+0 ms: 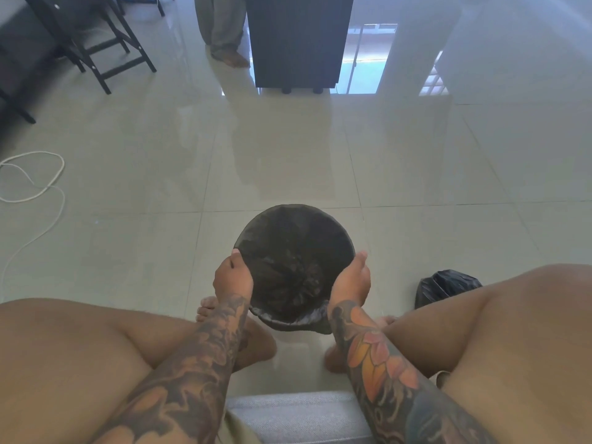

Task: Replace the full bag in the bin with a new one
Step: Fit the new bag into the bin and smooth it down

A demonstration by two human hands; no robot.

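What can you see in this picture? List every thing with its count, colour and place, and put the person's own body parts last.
bin: one, dark, on the floor between the person's feet
bin liner: one, black, lining the bin, folded over its rim
tied bag: one, black, on the floor right of the bin
cord: one, white, looped on the floor at left
chairs: dark, top left, count unclear
cabinet: one, dark, top centre
standing person: one, grey trousers, left of the cabinet
seat cushion: one, grey, bottom centre
left hand: one, grips the bin's left rim
right hand: one, on the bin's right rim
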